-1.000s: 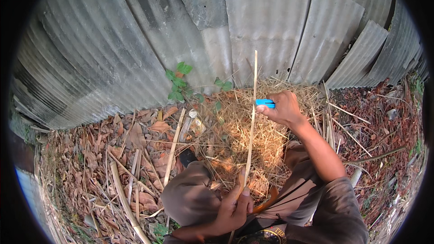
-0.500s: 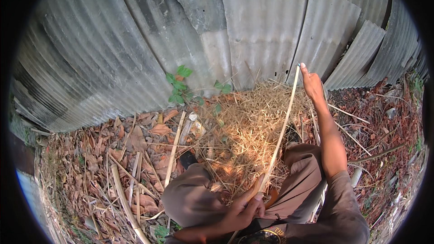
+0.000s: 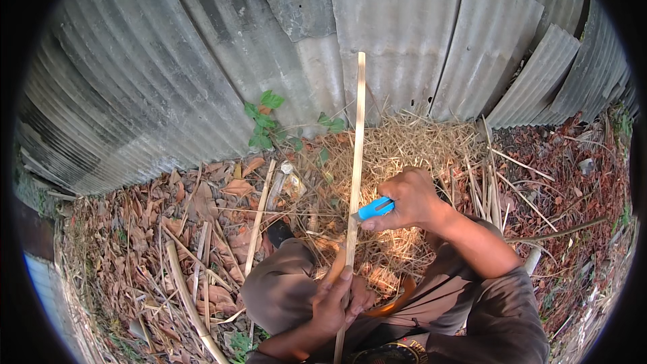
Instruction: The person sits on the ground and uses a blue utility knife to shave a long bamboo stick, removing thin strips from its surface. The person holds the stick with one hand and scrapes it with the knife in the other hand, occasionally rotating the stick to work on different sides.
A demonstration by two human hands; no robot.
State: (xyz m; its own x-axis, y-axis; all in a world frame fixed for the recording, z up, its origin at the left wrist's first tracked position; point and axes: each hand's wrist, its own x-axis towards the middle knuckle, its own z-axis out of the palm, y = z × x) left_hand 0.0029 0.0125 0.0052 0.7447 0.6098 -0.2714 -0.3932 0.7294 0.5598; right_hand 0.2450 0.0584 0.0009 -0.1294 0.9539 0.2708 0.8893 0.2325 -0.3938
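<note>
A long, pale strip of bamboo (image 3: 358,121) stands out away from me, its far end in front of the metal fence. My left hand (image 3: 337,302) is closed around its near part, close to my lap, and the strip's lower end runs on below the hand. In my right hand (image 3: 408,197) is a blue-handled utility knife (image 3: 375,209), gripped with the fingers wrapped round it. The knife's short blade meets the strip's right side, partway along its length and above my left hand.
Fine shavings (image 3: 404,145) are heaped between my legs and the corrugated metal fence (image 3: 397,34). Dry leaves (image 3: 222,229) and several loose bamboo pieces (image 3: 185,290) litter the ground at left. A plastic bottle (image 3: 278,185) lies near a green-leaved plant (image 3: 264,118).
My right hand has come back from the strip's far end to its middle, with the knife. The strip has swung left and points more straight ahead.
</note>
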